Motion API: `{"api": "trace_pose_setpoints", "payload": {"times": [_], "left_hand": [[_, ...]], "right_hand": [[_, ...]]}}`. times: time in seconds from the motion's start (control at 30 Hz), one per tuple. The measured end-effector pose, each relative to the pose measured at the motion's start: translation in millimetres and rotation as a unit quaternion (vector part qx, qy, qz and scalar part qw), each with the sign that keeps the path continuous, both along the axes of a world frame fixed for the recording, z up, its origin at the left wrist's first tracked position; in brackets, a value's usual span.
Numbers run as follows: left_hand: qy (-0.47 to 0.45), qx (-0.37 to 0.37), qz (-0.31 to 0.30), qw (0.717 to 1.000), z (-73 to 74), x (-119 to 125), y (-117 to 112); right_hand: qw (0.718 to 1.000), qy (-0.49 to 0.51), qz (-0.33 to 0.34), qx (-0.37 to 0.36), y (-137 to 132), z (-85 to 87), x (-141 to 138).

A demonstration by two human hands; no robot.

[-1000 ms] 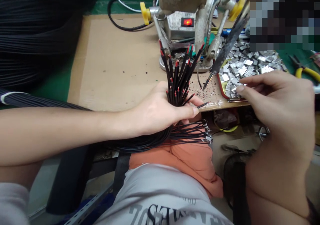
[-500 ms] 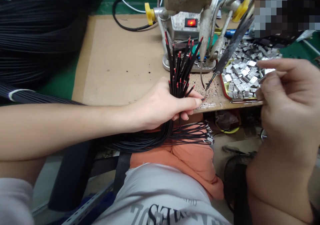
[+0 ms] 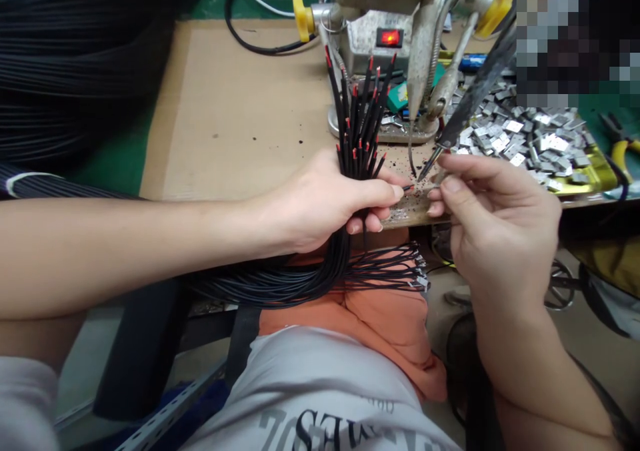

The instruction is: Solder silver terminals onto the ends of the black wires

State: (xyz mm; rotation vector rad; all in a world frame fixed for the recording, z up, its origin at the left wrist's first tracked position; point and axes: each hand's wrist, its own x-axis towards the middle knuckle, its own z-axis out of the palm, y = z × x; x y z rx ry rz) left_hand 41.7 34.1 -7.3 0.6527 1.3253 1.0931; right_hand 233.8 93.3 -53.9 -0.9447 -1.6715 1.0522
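Note:
My left hand point(image 3: 325, 201) is closed round a bundle of thin black wires point(image 3: 361, 121) with red stripped tips that fan upward. One wire sticks out sideways between its thumb and forefinger. My right hand point(image 3: 493, 221) pinches a small metal piece point(image 3: 438, 177) just right of that wire's end. Both meet under the tip of the fixed soldering iron point(image 3: 467, 107) at the table's front edge. More wires with fitted ends point(image 3: 400, 271) lie across my lap.
A tray of several small metal pieces point(image 3: 583, 183) sits at the right. A soldering stand with a lit red switch point(image 3: 389, 37) stands behind. Yellow-handled pliers point(image 3: 623, 147) lie far right. Thick coils of black cable point(image 3: 75, 64) fill the left. Cardboard point(image 3: 225, 117) covers the table.
My right hand left the tray and came left to the soldering iron tip with a small metal piece pinched. My left hand kept its grip on the bundle.

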Motion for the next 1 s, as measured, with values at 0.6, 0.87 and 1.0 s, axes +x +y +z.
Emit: {"api": "trace_pose_setpoints", "payload": {"times": [0.6,0.87,1.0], "left_hand": [[-0.001,0.004,0.01,1.0,1.5,1.1,1.2],[-0.008,0.02,0.006,1.0,1.2,-0.8,1.0],[-0.002,0.017,0.007,1.0,1.5,-1.0,1.2]], "right_hand": [[0.993,0.062,0.03,-0.098,-3.5,-3.1,-6.9],[0.991,0.071,0.029,-0.107,-4.0,-1.8,-8.6],[0.989,0.099,0.032,-0.106,-4.9,0.0,-9.9]]}}
